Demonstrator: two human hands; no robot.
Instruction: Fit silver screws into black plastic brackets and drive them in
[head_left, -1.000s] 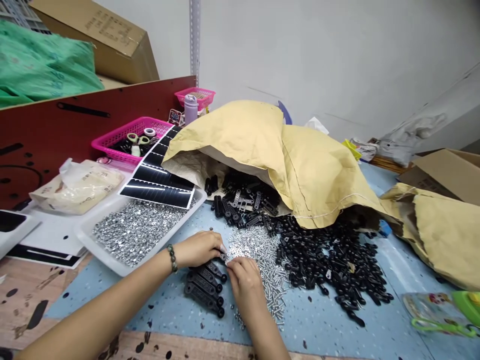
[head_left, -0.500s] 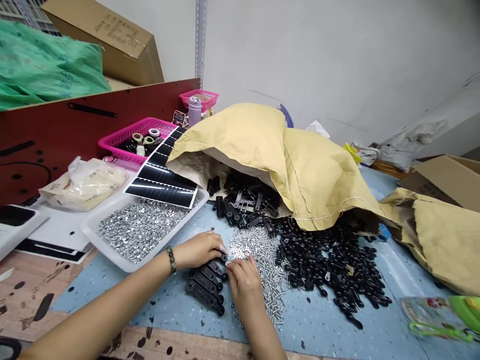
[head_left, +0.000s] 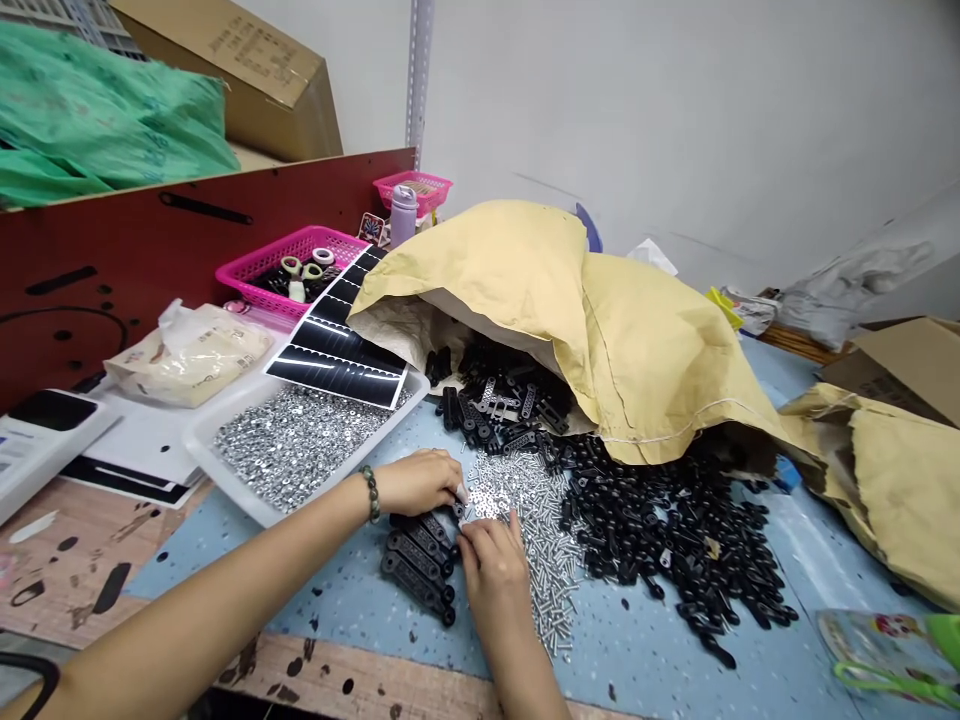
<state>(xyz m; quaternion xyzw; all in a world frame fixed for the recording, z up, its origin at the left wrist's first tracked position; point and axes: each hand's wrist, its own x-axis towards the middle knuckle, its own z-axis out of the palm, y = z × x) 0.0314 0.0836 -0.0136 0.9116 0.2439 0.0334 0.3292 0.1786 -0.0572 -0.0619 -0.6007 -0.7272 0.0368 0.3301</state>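
1. Barely anything's moved since the earlier frames; the head camera swung a bit left so everything slid right in view, and both hands stay parked at the same spot, fingertips a touch closer together.
2. Left hand (head_left: pixel 420 482) is curled narrow, its tips pressing at the far end of the row of black plates (head_left: pixel 418 562); whether it's pinching something I can't tell, too small.
3. Right hand (head_left: pixel 491 560) is also narrow, thumb and fingers pinched right where the plates meet the screw pile (head_left: pixel 534 525); the tips nearly touch the left hand's; what's in the pinch is hidden.
4. Those plates lie side by side near the front edge of the bench (head_left: pixel 675 665), a little left of middle, with the screws touching them on the right.
5. White tray of nuts (head_left: pixel 292 450) sits just beside the left wrist, toward the left edge; the heap of black parts (head_left: pixel 675 530) spills from the paper sack (head_left: pixel 585 320) toward the back right.
6. My take on doing this bit well: keep the left hand pinning the plate so it can't skate; pick one screw at a time off the pile's near edge; keep the row tidy so the loose screws don't creep in under it.
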